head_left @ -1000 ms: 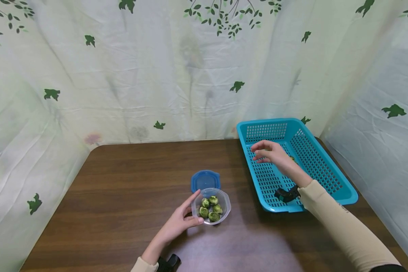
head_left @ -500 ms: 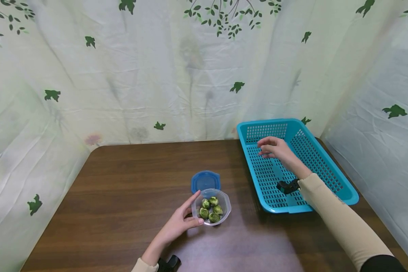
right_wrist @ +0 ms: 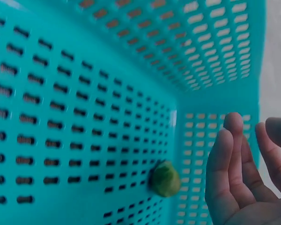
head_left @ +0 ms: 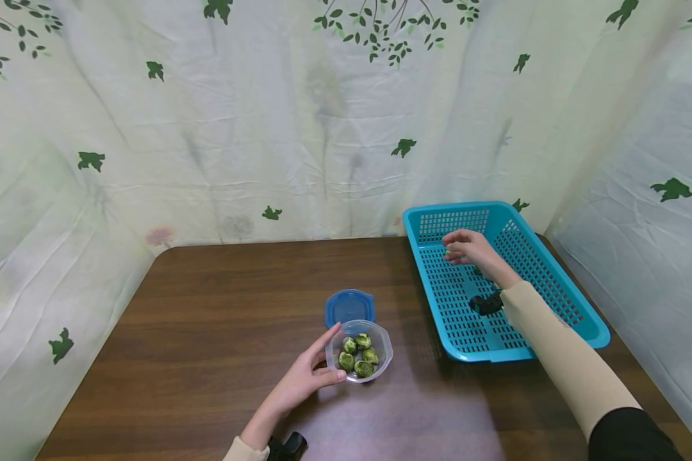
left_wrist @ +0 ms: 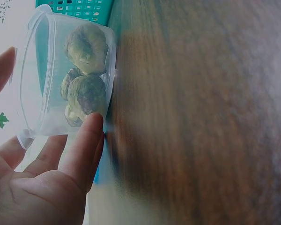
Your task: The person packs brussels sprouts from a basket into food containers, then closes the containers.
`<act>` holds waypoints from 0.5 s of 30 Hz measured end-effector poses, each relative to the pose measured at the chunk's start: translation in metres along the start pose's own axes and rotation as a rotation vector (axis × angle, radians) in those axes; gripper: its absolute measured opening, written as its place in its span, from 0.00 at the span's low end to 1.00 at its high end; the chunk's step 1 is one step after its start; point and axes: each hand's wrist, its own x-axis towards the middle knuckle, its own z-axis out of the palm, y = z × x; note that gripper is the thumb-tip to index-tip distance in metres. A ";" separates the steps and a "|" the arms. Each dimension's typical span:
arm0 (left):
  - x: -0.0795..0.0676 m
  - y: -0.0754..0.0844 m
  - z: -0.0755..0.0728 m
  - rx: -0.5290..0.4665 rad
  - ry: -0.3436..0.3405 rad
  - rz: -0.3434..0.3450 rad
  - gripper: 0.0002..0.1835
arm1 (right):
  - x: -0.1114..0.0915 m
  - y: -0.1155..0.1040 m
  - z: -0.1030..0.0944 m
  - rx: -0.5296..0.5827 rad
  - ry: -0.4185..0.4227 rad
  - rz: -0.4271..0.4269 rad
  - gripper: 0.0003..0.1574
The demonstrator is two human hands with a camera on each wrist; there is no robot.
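Observation:
My left hand [head_left: 302, 371] holds the side of a small clear plastic container [head_left: 384, 349], thumb near its front and index finger along its rim. Several Brussels sprouts [head_left: 363, 368] lie inside it; the left wrist view shows them through the container wall [left_wrist: 51, 110]. My right hand [head_left: 471, 250] is over the blue plastic basket [head_left: 455, 346], its fingers bent loosely with nothing visible between them. In the right wrist view, one Brussels sprout [right_wrist: 165, 179] rests on the basket floor, apart from the fingers. Bits of green show by the right hand in the head view, partly hidden.
A blue lid [head_left: 348, 305] lies on the brown wooden table [head_left: 236, 307], just behind the clear container. The basket's raised walls surround my right hand. A pale curtain with leaf prints [head_left: 230, 128] hangs behind the table and along its sides.
My right hand has moved slightly right and farther back inside the basket. The left hand, the container and the lid have stayed in place.

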 end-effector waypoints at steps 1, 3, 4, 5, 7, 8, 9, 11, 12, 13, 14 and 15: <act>0.000 0.000 0.000 -0.001 0.000 0.001 0.43 | 0.001 0.001 0.000 -0.001 -0.002 0.009 0.22; 0.000 0.000 0.000 -0.001 -0.001 0.003 0.43 | 0.003 0.002 -0.001 -0.016 -0.006 0.024 0.23; 0.000 0.000 0.000 -0.001 -0.001 0.003 0.43 | 0.004 0.003 -0.002 -0.020 -0.005 0.032 0.23; 0.000 0.000 0.000 -0.001 -0.001 0.004 0.43 | 0.006 0.004 -0.002 -0.026 -0.006 0.040 0.24; 0.000 0.000 0.000 0.001 -0.002 0.004 0.43 | 0.008 0.006 -0.004 -0.036 -0.005 0.052 0.24; 0.000 0.000 0.000 0.001 -0.002 0.004 0.43 | 0.009 0.007 -0.004 -0.043 -0.007 0.057 0.24; 0.000 0.000 0.000 0.000 -0.002 0.004 0.43 | 0.010 0.008 -0.005 -0.045 -0.009 0.062 0.25; -0.001 0.000 0.000 0.000 -0.003 0.004 0.43 | 0.012 0.010 -0.006 -0.049 -0.018 0.065 0.25; -0.001 0.000 0.000 -0.001 -0.003 0.004 0.43 | 0.012 0.011 -0.006 -0.051 -0.021 0.067 0.26; -0.001 0.000 0.000 -0.002 -0.003 0.004 0.43 | 0.013 0.012 -0.006 -0.051 -0.025 0.068 0.26; -0.001 0.000 0.000 -0.002 -0.003 0.005 0.43 | 0.013 0.012 -0.007 -0.052 -0.028 0.069 0.26; 0.000 -0.001 0.000 -0.002 -0.003 0.007 0.43 | 0.013 0.013 -0.007 -0.051 -0.031 0.069 0.26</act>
